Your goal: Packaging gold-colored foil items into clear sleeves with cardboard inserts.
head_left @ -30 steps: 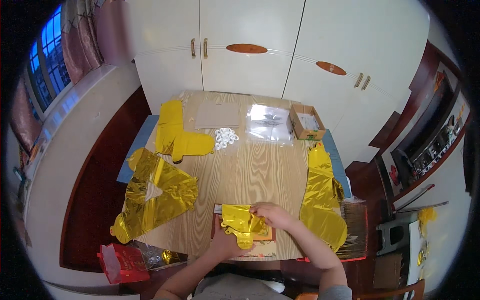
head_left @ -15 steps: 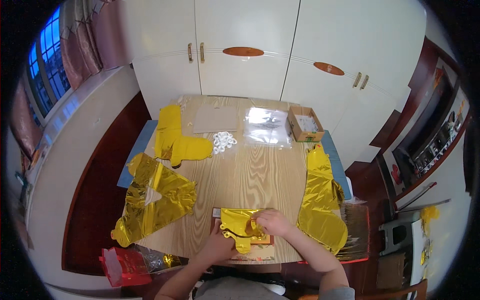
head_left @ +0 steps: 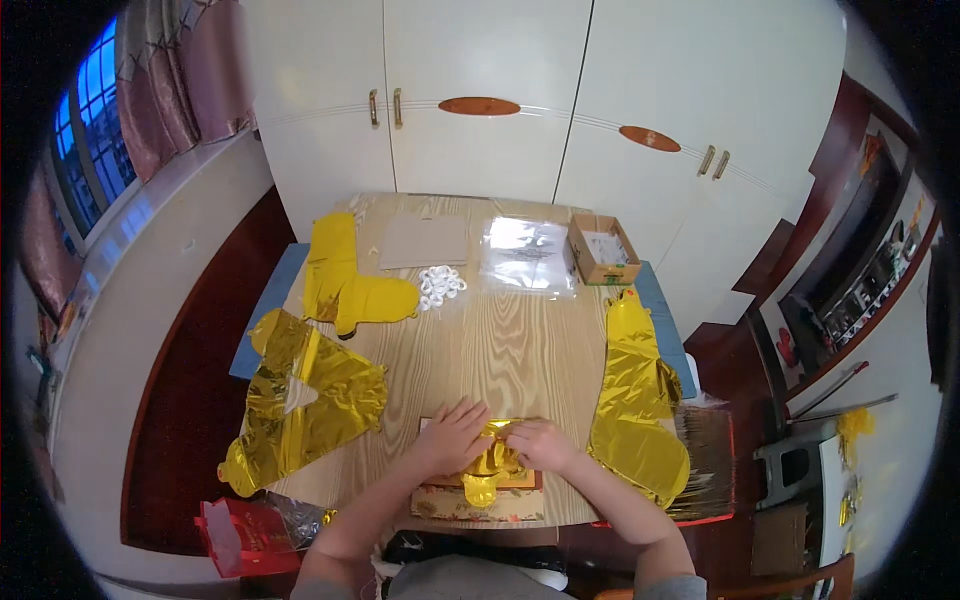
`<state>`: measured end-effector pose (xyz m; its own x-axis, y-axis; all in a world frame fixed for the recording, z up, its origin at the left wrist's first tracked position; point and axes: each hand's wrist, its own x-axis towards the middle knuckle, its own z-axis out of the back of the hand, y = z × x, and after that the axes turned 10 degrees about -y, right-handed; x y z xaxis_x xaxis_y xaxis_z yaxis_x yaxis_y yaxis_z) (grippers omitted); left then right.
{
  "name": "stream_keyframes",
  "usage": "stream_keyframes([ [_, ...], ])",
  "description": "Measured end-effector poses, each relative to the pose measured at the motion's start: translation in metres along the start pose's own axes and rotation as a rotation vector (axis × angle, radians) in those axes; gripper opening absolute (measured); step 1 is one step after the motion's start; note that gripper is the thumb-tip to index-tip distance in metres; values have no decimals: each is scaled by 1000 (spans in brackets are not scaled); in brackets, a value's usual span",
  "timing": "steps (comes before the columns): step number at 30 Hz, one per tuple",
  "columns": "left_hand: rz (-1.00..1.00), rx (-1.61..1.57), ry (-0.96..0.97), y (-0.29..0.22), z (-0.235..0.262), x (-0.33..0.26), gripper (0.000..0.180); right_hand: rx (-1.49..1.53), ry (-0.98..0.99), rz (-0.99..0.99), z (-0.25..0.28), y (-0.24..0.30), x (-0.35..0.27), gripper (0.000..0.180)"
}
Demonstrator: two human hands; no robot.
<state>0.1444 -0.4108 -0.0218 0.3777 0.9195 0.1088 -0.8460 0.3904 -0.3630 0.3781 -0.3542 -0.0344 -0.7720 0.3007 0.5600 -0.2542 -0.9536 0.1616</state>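
A folded gold foil balloon (head_left: 480,488) lies in front of me near the table's close edge, its rounded tab pointing toward me. Flat across its left part rests my left hand (head_left: 455,438), fingers stretched out. My right hand (head_left: 540,445) has its fingers bent and closed on the foil's right side; the fingertips are partly hidden. Under the foil is a flat patterned box or board (head_left: 450,504) with a floral print, sticking out toward me.
Large gold foil balloons lie flat: an L-shaped one (head_left: 340,285) far left, a triangular one (head_left: 315,400) nearer left, a long one (head_left: 635,400) at right. White rings (head_left: 440,285), a grey-brown card (head_left: 425,240), clear plastic sleeves (head_left: 525,255) and a small cardboard box (head_left: 605,262) sit at the back.
My left hand has moved from the foil's near left edge up onto it and flattened out. The foil's far part is now mostly covered. The right hand stays at its right side.
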Motion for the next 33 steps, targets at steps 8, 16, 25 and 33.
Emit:
stream_keyframes([
  [8,-111,141,-171,-2,-12,-11,67,87,-3,-92,4,2,-1,25],
  [16,-102,184,-194,-4,-14,-11,71,98,-3,-276,19,16,-18,20],
  [25,-118,230,-165,0,-13,-14,78,-277,59,-455,-21,58,20,52],
  [33,-89,176,-134,4,-6,-20,81,-324,37,-475,-23,63,5,55],
])
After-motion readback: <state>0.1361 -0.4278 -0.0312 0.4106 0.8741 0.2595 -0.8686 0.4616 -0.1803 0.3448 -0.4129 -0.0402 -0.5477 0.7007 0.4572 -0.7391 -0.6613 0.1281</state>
